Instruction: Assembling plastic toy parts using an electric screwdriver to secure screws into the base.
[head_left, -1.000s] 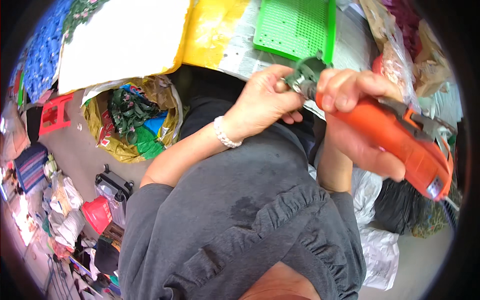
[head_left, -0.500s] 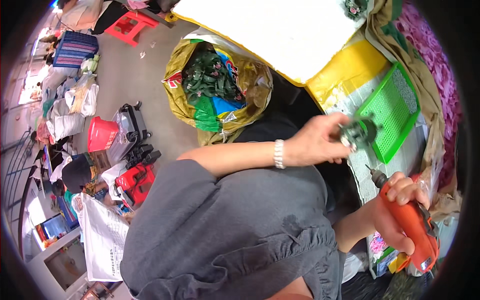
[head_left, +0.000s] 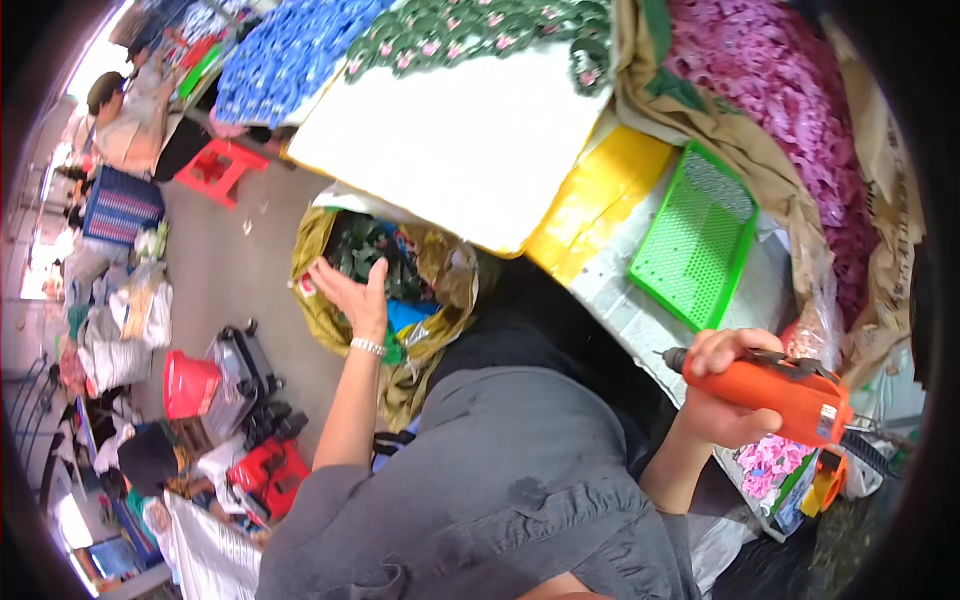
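My right hand (head_left: 730, 395) is wrapped round an orange corded electric screwdriver (head_left: 790, 400). Its thin bit points left, toward the table edge. Over the mouth of a yellow sack (head_left: 312, 240) is my left hand (head_left: 350, 300), fingers stretched and a pale bracelet at the wrist. Nothing shows in that hand. Inside the sack lie dark green pieces with small pink flowers (head_left: 365, 250). Beyond the screwdriver, a green perforated tray (head_left: 690, 240) rests on the table and holds small greyish bits at its far end.
A white board (head_left: 450, 140) carries rows of dark green flowered pieces (head_left: 470, 35). Blue pieces (head_left: 290, 55) lie beside them, and pink ones (head_left: 770, 130) fill a brown sack at right. On the floor at left are a red stool (head_left: 220, 170) and a red bucket (head_left: 190, 383).
My left hand has moved left from near the screwdriver bit to over the sack, and the dark green piece is gone from it. My view has shifted, showing more of the far table.
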